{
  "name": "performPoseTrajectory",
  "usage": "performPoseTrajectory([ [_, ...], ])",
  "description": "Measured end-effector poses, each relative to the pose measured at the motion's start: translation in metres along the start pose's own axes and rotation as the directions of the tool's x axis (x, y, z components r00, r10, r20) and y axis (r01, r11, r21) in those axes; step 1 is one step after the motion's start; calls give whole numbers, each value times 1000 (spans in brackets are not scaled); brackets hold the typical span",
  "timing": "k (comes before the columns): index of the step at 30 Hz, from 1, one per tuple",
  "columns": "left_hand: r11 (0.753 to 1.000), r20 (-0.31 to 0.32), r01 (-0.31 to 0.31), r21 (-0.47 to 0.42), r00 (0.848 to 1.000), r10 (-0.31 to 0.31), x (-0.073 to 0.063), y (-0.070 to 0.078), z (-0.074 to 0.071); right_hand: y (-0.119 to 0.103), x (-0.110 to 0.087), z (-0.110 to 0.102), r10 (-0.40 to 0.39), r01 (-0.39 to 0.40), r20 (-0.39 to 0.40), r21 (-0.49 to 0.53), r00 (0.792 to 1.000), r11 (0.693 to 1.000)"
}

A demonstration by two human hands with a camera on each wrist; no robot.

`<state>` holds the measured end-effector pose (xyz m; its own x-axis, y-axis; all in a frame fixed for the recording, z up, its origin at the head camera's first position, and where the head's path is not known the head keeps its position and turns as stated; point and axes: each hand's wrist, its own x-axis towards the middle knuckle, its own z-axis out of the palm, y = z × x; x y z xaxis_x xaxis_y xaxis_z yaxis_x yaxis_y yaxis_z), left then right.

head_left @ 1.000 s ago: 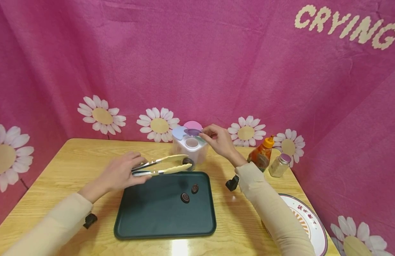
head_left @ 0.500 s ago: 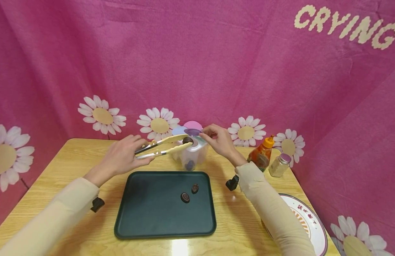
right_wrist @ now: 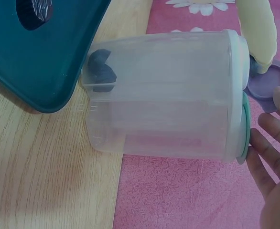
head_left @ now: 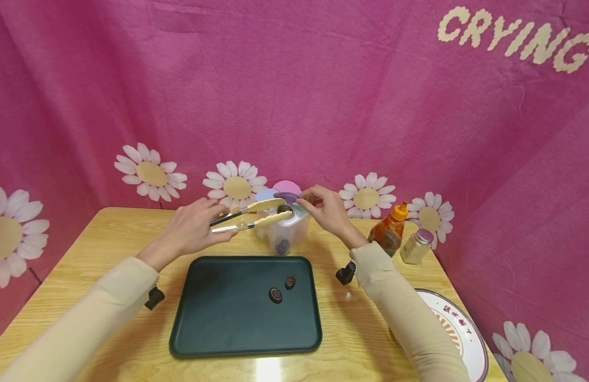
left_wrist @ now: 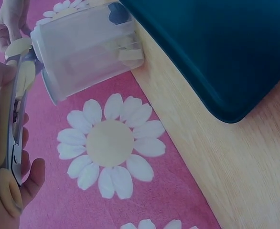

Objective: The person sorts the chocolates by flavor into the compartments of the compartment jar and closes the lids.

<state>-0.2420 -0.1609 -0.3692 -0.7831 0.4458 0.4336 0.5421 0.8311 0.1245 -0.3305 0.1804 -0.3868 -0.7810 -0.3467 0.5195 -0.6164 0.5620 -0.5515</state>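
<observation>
My left hand (head_left: 191, 225) holds tongs (head_left: 271, 218) with pale yellow tips. A dark brown chocolate (head_left: 284, 209) sits between the tips, above the round opening of a clear compartmented container (head_left: 294, 233). With thumb and fingers my right hand (head_left: 326, 209) pinches the raised purple flap lid (right_wrist: 266, 83) of that container. Fingers of the right hand also lie by its green lid (right_wrist: 245, 126). Dark pieces (right_wrist: 102, 71) lie at the bottom of one compartment. Two chocolates (head_left: 275, 295) with patterned tops rest on the dark green tray (head_left: 227, 318).
A sauce bottle (head_left: 388, 231) with an orange cap and a small jar (head_left: 416, 247) with a purple lid stand at the right. Partly behind the right forearm is a white plate (head_left: 475, 339). Pink cloth (head_left: 294, 106) hangs behind the wooden table (head_left: 342, 329).
The left hand has lifted the tongs and chocolate up from in front of the container to over its opening, then slightly right. The right hand has stayed on the purple lid.
</observation>
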Motion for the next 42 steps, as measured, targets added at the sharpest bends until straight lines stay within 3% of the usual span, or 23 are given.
performPoseTrajectory([
  [7,1000,6,12,5,1000,-12,-11,-1,-1,1,0,2,-13,13,-6,0,1000,1000],
  [17,1000,17,-19,23,1000,18,-47,-4,-8,0,1,1,-16,16,-9,-3,1000,1000],
  [21,999,74,-17,51,997,14,-62,-2,-6,0,0,0,-5,5,-8,-1,1000,1000],
  [26,998,163,-21,67,987,10,-77,3,3,0,-1,0,4,-4,-6,-1,1000,1000],
  [32,998,228,-57,28,972,49,-91,10,20,0,-1,0,4,-4,-2,2,1000,1000],
  [42,994,278,-103,-23,955,105,-106,14,44,-1,-1,1,-13,13,-11,4,1000,1000],
])
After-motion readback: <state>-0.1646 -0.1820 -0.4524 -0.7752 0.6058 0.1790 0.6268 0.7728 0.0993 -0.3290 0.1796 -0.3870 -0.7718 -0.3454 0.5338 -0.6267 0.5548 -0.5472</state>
